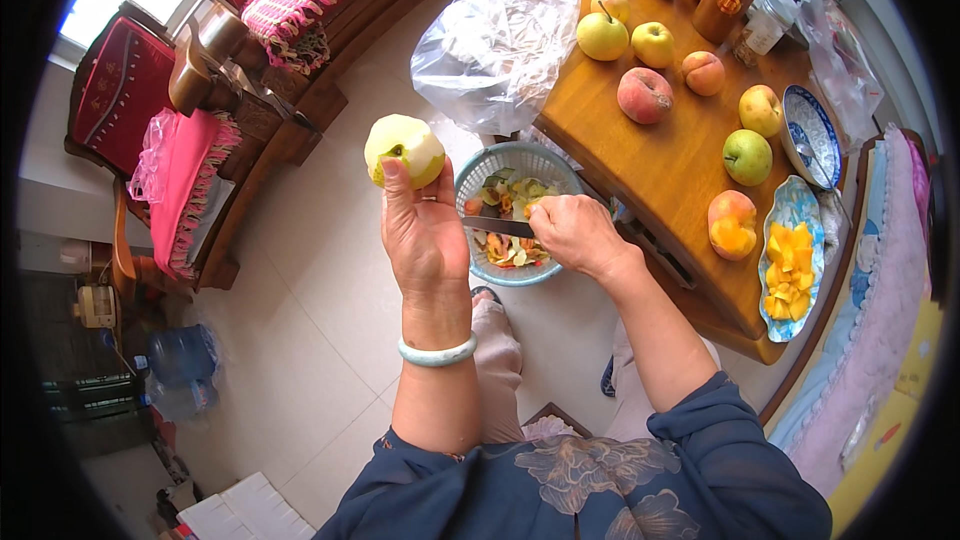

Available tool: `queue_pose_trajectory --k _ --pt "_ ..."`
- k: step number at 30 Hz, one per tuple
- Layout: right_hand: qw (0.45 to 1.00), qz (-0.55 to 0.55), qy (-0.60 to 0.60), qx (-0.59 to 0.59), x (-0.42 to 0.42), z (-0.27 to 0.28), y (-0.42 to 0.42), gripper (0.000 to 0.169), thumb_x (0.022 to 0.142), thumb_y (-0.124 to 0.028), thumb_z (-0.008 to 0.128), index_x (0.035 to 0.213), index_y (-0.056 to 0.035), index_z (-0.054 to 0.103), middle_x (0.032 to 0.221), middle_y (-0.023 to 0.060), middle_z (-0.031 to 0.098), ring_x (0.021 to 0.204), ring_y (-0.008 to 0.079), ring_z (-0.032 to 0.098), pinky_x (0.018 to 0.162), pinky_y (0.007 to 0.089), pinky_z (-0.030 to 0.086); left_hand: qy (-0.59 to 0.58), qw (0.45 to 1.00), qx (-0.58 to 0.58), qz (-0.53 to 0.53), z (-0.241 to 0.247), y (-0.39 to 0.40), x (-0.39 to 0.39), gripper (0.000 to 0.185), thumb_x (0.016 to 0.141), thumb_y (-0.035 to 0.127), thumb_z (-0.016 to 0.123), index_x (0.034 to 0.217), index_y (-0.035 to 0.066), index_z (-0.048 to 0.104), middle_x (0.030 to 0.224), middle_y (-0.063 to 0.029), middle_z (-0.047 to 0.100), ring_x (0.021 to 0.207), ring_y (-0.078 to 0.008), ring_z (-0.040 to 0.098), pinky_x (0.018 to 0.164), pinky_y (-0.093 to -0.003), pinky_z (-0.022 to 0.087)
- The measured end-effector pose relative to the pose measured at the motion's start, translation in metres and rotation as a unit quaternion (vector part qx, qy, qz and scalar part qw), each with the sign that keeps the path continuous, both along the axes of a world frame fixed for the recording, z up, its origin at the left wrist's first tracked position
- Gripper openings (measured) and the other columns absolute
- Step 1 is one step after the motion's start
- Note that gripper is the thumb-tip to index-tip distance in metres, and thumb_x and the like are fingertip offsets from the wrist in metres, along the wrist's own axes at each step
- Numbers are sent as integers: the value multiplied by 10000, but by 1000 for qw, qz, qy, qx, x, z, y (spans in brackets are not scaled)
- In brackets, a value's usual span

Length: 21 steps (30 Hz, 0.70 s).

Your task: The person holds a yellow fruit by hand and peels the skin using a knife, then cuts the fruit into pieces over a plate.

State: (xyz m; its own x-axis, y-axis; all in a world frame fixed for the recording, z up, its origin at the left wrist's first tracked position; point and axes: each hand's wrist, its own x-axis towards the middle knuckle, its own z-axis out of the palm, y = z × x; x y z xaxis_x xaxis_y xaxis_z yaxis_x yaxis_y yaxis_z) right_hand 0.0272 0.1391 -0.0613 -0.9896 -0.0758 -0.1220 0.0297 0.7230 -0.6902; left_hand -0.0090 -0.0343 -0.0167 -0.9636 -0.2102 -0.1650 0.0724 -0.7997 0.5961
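My left hand [427,229] holds up a partly peeled pale fruit [405,142], likely a pear or apple, with green skin left on its lower side. My right hand [577,232] is shut on a knife by its handle; the dark knife blade [499,226] points left, its tip close to my left palm. Below both hands stands a light blue plastic basket [517,277] with fruit peels and scraps in it. On the wooden table to the right lie a partly cut peach [732,225] and a blue patterned dish [772,319] holding diced orange-yellow fruit [789,270].
Several whole fruits, a greenish-yellow pear [602,36] among them, lie on the wooden table [675,157]. At its right edge is a blue-and-white bowl [791,109] with a spoon. A clear plastic bag [495,52] hangs by the table's left corner. Carved wooden seats stand at the upper left.
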Motion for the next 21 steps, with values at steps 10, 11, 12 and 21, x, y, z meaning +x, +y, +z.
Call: queue_pose_trajectory --k 10,11,12,21 --pt "994 -31 -43 -98 -1 -15 -3 403 995 -364 509 894 -5 663 946 256 673 933 444 626 827 507 478 5 999 -28 -33 5 2 3 471 905 261 735 1272 39 542 1249 -97 557 1152 -233 541 1032 -393 467" --pt "990 -34 -47 -129 -2 -15 -3 393 993 -357 515 902 -3 659 946 256 672 934 446 624 828 508 477 10 999 -37 -31 6 2 3 463 907 255 732 1271 40 544 1254 -98 558 1157 -232 538 1036 -395 457" --pt "985 -38 -52 -160 -3 -15 -4 383 990 -349 520 910 -1 656 946 257 671 935 448 622 830 509 475 14 998 -45 -30 7 3 3 455 909 248 728 1270 41 545 1260 -98 560 1162 -231 536 1041 -397 447" --pt "969 -49 -132 -206 -6 -18 3 305 984 -276 520 957 4 637 807 151 672 766 266 653 728 399 515 59 986 -138 -73 24 1 7 615 866 141 720 1351 23 361 1237 -115 567 1144 -221 565 992 -354 451"
